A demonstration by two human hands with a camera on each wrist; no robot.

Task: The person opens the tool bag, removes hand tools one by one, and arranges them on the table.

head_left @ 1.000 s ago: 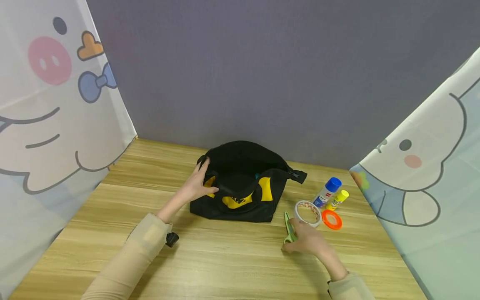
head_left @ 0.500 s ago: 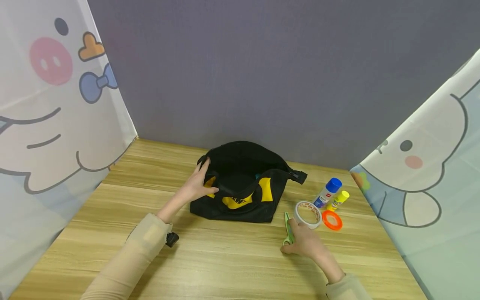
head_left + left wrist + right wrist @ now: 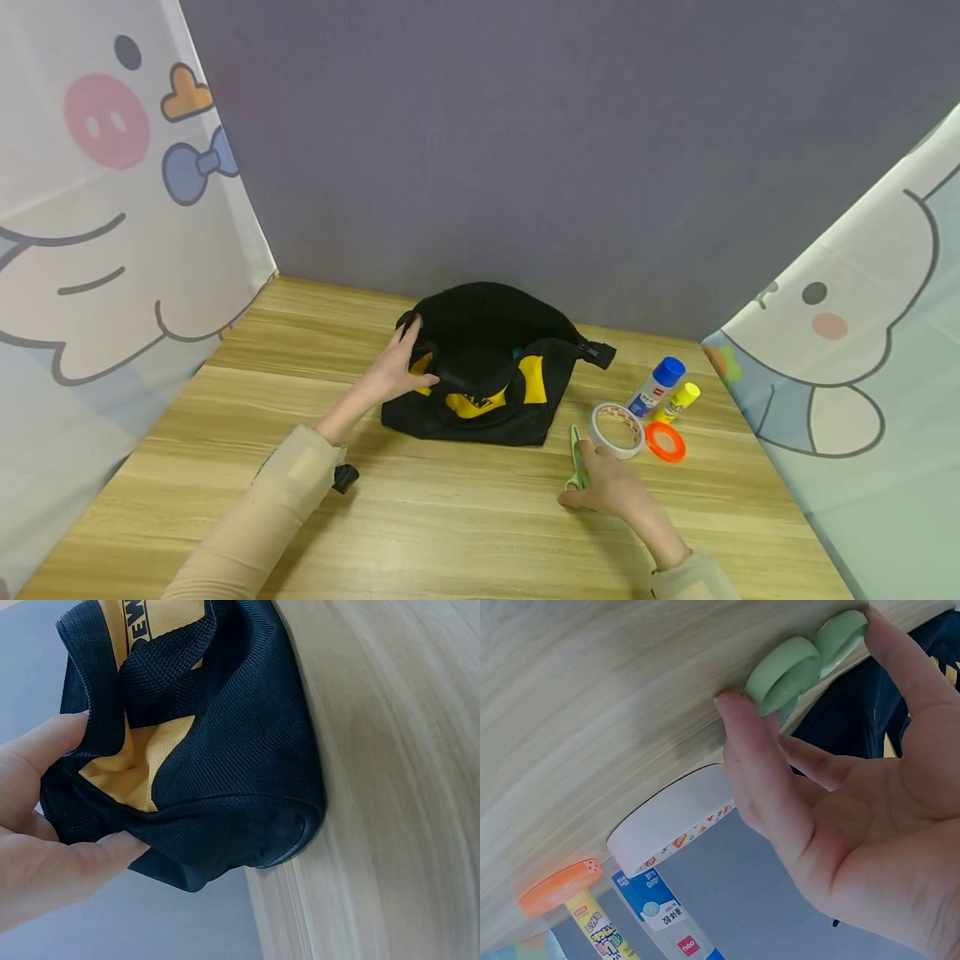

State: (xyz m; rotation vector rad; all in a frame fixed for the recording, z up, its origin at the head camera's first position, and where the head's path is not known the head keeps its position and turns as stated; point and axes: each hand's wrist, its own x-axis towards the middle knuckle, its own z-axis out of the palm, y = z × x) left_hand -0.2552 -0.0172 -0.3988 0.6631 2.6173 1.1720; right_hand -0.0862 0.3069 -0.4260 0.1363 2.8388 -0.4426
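Observation:
A black fabric bag (image 3: 468,429) with yellow patches stands with its top gaping. My left hand (image 3: 390,371) grips its left rim, thumb low on the side and fingers at the opening; the left wrist view has the cloth of the bag (image 3: 240,742) between them. At the bag's right, light green scissors (image 3: 577,458) lie on the table under my right hand (image 3: 609,483). In the right wrist view, thumb and fingertips hold the scissors (image 3: 780,661) from either side at the two handle loops. The hand hides part of the blades there.
Close beyond the right hand lies a white tape roll (image 3: 617,452), with an orange tape roll (image 3: 652,447) beside it. Behind them are a blue-capped liquid glue bottle (image 3: 654,389) and a small yellow tube (image 3: 678,400). A grey partition (image 3: 525,167) rises behind the table.
The right thumb has shifted slightly outward along the handles of the scissors. The left hand keeps its grip on the bag, and everything else stays in place.

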